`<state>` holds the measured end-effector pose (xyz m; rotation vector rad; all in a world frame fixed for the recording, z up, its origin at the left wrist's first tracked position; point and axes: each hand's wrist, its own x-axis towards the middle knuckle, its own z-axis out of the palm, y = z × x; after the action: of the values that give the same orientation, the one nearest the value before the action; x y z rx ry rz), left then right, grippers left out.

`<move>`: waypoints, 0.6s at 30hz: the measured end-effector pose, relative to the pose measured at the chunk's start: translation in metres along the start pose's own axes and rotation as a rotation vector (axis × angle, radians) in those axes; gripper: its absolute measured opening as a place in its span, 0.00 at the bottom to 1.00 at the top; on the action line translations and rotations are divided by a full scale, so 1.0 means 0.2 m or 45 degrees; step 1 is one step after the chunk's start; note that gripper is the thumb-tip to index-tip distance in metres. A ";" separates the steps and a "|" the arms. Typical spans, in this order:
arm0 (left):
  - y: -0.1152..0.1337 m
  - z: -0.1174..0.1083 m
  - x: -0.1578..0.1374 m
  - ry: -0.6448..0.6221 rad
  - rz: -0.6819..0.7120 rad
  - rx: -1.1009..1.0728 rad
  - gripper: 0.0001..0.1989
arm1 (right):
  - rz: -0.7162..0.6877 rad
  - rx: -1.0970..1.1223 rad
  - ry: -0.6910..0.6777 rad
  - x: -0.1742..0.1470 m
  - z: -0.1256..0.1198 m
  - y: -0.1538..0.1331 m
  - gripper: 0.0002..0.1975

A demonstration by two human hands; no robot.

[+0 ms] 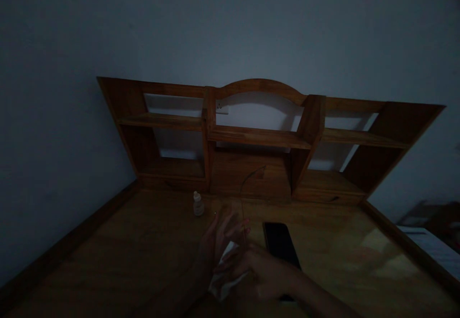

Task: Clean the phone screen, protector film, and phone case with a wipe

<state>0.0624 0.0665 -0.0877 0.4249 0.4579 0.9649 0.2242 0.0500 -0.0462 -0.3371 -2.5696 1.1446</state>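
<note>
Here, right hand (260,267), fingers closed on tissue (221,287) over near table (143,241), apparently pressing against left hand (223,232); left fingers loosely spread, gripping nothing visible, likely as backing. Bottle (198,207) farther left, phone (280,242) right, presumably for easy reach.

Crumpled white tissue (222,288), apparently paper, partly beneath right fingers (235,262).

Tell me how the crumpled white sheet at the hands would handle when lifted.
The crumpled white sheet is probably floppy, since it bends and creases at the right hand. It looks thin at its edges, so it is likely light for its size. Its uneven folds make rolling seem unlikely.
</note>
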 end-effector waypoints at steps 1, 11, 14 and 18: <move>0.00 0.00 0.00 -0.005 0.013 -0.019 0.32 | 0.001 -0.009 0.016 0.00 0.00 0.00 0.19; -0.01 -0.03 0.01 -0.025 -0.034 -0.249 0.38 | 0.110 -0.108 0.147 -0.04 -0.03 0.03 0.08; 0.00 -0.03 0.01 -0.052 -0.084 -0.220 0.38 | 0.152 -0.139 0.129 -0.05 -0.04 0.03 0.07; -0.01 -0.01 0.00 -0.062 -0.099 -0.141 0.37 | 0.163 -0.160 0.146 -0.05 -0.07 0.00 0.07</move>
<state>0.0634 0.0650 -0.0898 0.3274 0.3722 0.8984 0.2385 0.0559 -0.0386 -0.5870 -2.5551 0.9759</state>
